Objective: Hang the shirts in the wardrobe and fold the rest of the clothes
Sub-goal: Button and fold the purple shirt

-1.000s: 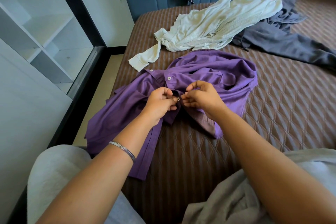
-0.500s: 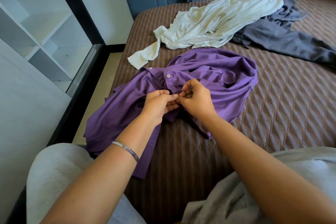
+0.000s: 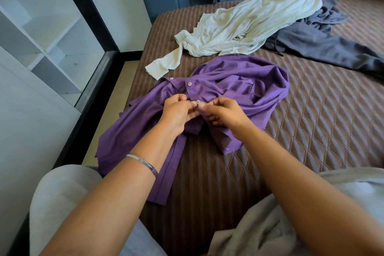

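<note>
**Buttoning the purple shirt on the bed**

The purple shirt [image 3: 239, 89] lies crumpled on the near-left part of the bed [image 3: 311, 131], collar to the left; two fastened buttons show along its placket. The left hand [image 3: 178, 112] and right hand [image 3: 224, 112] meet over the placket, fingers curled and pinching the cloth edges on either side of a third button [image 3: 198, 102]; whether that button has passed its hole cannot be told. The step in hand appears to be closing the shirt front before hanging. Farther off lie a cream garment [image 3: 245, 25] and, to its right and partly under it, a grey garment [image 3: 322, 45], both untouched; the open wardrobe [image 3: 52, 33] stands at left. The next move probably calls for seating this button, shifting both pinches down the placket to the unfastened lower front, then finding a hanger; none is in view.
</note>
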The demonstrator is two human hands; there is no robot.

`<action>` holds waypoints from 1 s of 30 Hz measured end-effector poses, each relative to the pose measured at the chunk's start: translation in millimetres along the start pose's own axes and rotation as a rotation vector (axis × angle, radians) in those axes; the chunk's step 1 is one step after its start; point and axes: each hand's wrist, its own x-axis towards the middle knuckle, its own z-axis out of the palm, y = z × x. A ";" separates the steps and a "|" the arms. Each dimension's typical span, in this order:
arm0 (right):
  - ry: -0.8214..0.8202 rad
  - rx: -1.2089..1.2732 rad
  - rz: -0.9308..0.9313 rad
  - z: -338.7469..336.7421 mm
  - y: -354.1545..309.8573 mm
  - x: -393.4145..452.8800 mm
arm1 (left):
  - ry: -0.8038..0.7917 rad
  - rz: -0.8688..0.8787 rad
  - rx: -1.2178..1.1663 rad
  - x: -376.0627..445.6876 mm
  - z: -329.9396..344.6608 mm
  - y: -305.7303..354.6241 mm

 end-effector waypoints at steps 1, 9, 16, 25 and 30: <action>-0.018 -0.194 -0.066 -2.7 2.1 1.4 | 0.030 -0.010 -0.002 5.9 0.7 1.3; -0.193 -1.082 -0.186 -5.6 13.2 0.9 | 0.093 -0.026 0.144 30.3 10.8 9.3; -0.117 -1.056 -0.284 -17.2 -8.9 7.4 | -0.382 -0.117 1.266 6.8 -8.0 30.1; -0.092 -1.412 -0.188 -9.1 13.2 15.7 | -0.186 0.402 1.682 23.0 -35.2 16.9; -0.759 -1.355 0.257 -14.7 -31.0 -12.2 | -0.999 -0.204 1.472 -15.7 -40.9 37.8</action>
